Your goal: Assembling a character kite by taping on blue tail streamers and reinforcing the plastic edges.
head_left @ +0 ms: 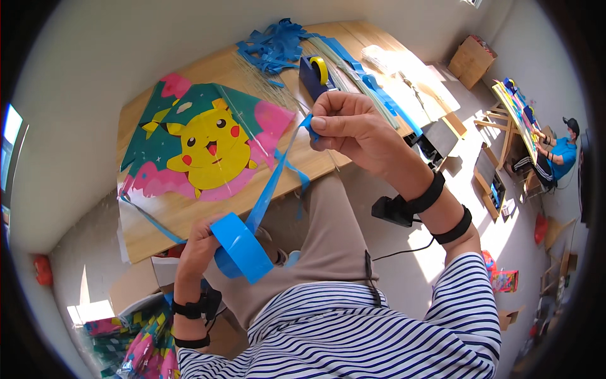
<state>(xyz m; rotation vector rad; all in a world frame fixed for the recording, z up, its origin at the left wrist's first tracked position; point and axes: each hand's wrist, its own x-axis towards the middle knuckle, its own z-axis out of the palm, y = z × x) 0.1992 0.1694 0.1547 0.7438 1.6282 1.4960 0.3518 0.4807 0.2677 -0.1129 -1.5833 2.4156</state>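
"What's gripped?"
"Your left grip (197, 245) holds one blue ribbon roll (242, 249), near left; your right grip (351, 126) pinches its one strip (264, 201)."
"Beyond?"
"On the surface (142, 237), one printed kite (218, 144) left, one tape dispenser (310, 82) far."

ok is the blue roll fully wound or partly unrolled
Partly unrolled: a blue strip runs from the roll in the left hand to the right hand.
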